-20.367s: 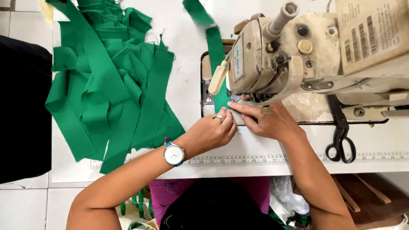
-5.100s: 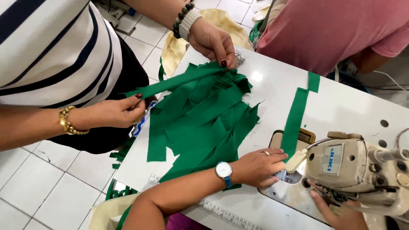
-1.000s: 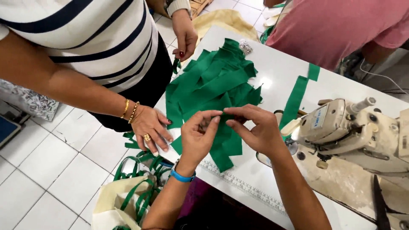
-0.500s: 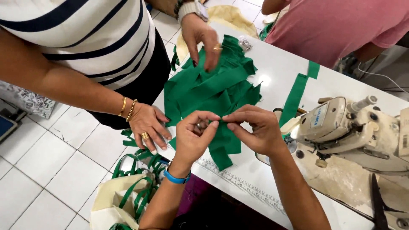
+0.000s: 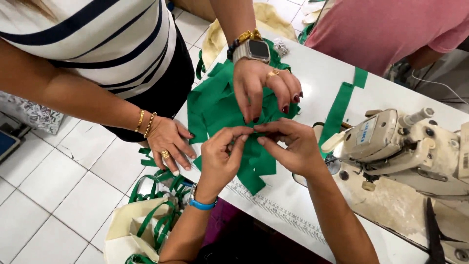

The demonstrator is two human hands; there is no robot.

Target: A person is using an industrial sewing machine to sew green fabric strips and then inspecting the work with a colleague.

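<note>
Fingertips (image 5: pixel 243 137) of left hand (image 5: pixel 221 159) and right hand (image 5: pixel 289 146) pressed together at centre frame, pinching something small and dark between them; too small to tell what. Both hands raised just above green fabric strips (image 5: pixel 220 105), heaped on white table (image 5: pixel 317 78) from centre toward eleven o'clock. One separate green strip (image 5: pixel 340 110) laid flat from one o'clock down toward sewing machine (image 5: pixel 400 146) at three o'clock. Blue band (image 5: pixel 201 204) round left wrist.

Another person's hand (image 5: pixel 261 90), with watch (image 5: pixel 252 50) and gold ring, reaching down from twelve o'clock, fingers spread and curled, tips just above the pinch and touching the heap. That person's other hand (image 5: pixel 169 144), at nine o'clock, with gold bracelets, resting spread on table's edge.

Cream cloth bag (image 5: pixel 129 232) at seven o'clock, on tiled floor below table's edge, mouth open, holding a tangle of green straps (image 5: pixel 161 215) that spill over its rim. Printed ruler strip (image 5: pixel 273 210) along table's near edge at six o'clock. Third person in pink shirt (image 5: pixel 386 29) at one o'clock, behind table.
</note>
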